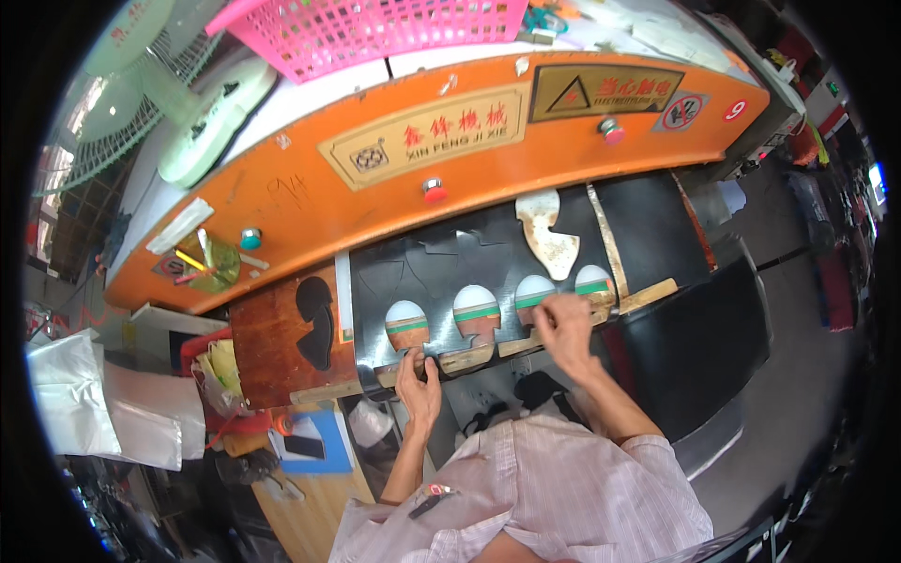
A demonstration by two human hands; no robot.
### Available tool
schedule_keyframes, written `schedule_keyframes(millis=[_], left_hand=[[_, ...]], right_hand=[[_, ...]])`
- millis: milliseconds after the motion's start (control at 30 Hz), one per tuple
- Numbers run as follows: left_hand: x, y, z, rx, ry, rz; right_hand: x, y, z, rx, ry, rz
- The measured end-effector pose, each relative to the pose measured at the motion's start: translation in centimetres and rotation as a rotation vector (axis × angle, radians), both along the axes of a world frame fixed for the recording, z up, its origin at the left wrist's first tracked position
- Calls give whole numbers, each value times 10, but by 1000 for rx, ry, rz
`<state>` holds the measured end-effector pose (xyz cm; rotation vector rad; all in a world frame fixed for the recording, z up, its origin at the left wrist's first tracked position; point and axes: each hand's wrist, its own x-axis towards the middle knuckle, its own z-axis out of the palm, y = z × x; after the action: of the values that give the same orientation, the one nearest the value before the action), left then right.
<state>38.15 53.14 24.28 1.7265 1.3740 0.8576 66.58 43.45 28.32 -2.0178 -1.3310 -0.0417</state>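
Observation:
A black sheet (436, 261) lies across the work surface under an orange machine beam. Along its near side are several rounded cut-outs, showing white, green and brown layers beneath. At the sheet's near edge, my left hand (418, 387) rests below the leftmost cut-out (406, 324), thumb and fingers apart. My right hand (566, 330) is over the two rightmost cut-outs, its fingers curled together; whatever they hold, if anything, is hidden. Beyond that hand lies a pale, brown-stained, sole-shaped plate (547, 233) on the sheet.
The orange beam (300, 202) with red and green buttons spans the far side. Black cut pieces (315, 324) lie on a brown board at left. A pink basket (375, 38) and a fan (150, 94) stand above. Black sheeting (694, 357) hangs at right; a phone (304, 447) lies lower left.

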Motion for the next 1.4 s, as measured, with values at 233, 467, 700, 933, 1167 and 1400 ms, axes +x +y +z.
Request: schedule_keyframes(millis=[233, 467, 700, 933, 1167, 1400], left_hand=[[27, 10, 45, 333, 224, -241], [134, 13, 27, 272, 303, -713], [129, -5, 6, 256, 465, -727], [121, -40, 11, 185, 559, -752], [95, -72, 24, 84, 315, -675], [-3, 59, 24, 234, 620, -205]], right_hand=[[33, -12, 7, -183, -166, -81], [23, -73, -11, -176, 33, -45], [87, -117, 42, 19, 1178, -94], [106, -42, 49, -1, 205, 169], [71, 17, -6, -51, -11, 353], [68, -19, -2, -140, -18, 380]])
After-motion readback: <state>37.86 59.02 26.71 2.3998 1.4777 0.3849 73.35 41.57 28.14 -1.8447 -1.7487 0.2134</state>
